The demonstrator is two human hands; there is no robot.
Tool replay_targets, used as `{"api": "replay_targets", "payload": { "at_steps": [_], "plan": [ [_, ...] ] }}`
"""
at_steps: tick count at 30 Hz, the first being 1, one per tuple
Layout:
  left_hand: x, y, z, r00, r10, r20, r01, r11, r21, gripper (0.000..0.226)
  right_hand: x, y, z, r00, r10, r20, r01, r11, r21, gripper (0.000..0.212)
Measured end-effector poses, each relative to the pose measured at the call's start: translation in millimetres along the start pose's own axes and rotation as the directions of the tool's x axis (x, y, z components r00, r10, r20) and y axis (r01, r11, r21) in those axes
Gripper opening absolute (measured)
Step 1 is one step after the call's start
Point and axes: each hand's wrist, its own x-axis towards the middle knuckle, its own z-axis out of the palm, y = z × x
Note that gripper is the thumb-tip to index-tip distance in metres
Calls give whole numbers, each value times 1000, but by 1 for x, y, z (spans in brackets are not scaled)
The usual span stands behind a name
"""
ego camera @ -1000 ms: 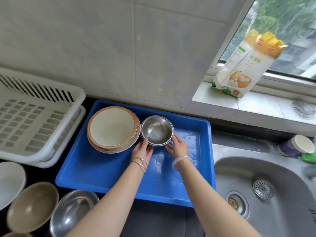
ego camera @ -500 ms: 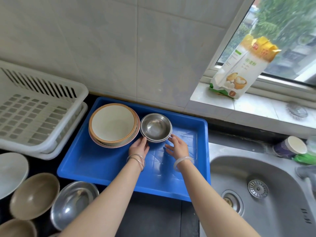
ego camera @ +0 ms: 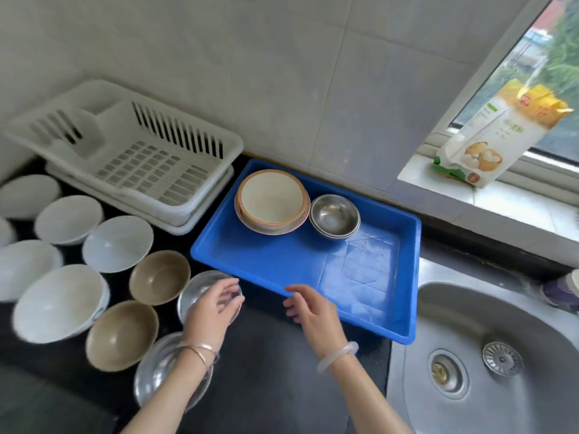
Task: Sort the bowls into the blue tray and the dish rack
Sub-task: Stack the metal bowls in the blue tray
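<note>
The blue tray [ego camera: 282, 264] holds a stack of cream bowls with orange rims [ego camera: 272, 200] and, beside it, a stack of small steel bowls [ego camera: 334, 215]. The white dish rack [ego camera: 134, 158] stands to the tray's left with nothing in it. On the dark counter lie several white bowls [ego camera: 117, 242], two brown bowls [ego camera: 159, 277] and two steel bowls [ego camera: 200, 288]. My left hand [ego camera: 210, 311] hovers with spread fingers over the upper steel bowl. My right hand [ego camera: 313, 311] is open over the tray's near edge, holding nothing.
A steel sink [ego camera: 488, 355] lies to the right of the tray. A flour bag [ego camera: 488, 142] leans on the window sill at the upper right. A cup [ego camera: 564, 289] stands at the sink's far edge. Tiled wall runs behind the rack and tray.
Both hands have left the small steel bowls in the tray and pulled back toward me. The left hand moved left over a steel bowl on the counter. The view swung left.
</note>
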Motion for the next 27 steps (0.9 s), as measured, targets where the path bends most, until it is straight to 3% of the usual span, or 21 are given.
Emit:
{"api": "replay_targets", "payload": {
  "at_steps": [3, 7, 11, 15, 19, 23, 27],
  "plan": [
    [-23, -40, -39, 995, -5, -100, 37, 946, 322, 38, -12, 13, 43, 990, 60, 129, -41, 989, -143, 22],
    [-39, -72, -66, 985, -100, -140, 150, 899, 412, 49, -3, 21, 87, 961, 195, 197, -137, 952, -273, 49],
    [-36, -81, -66, 994, -28, -102, 78, 849, 522, 40, 16, 21, 107, 940, 292, 176, -267, 952, -151, 48],
    [-26, -85, -66, 997, 68, -21, -33, 700, 713, 25, 23, 23, 115, 910, 369, 191, -377, 926, 10, 32],
    [-24, -85, -72, 999, 52, -16, -25, 702, 712, 12, 17, 29, 104, 921, 371, 115, -382, 920, 89, 29],
    [-28, -74, -83, 999, -38, -26, 46, 850, 525, 14, 6, 38, 86, 919, 385, 81, -392, 910, 131, 30],
    [-27, -54, -88, 998, -59, -33, 67, 919, 390, 22, -4, 45, 73, 917, 391, 83, -398, 912, 102, 36]
  ]
}}
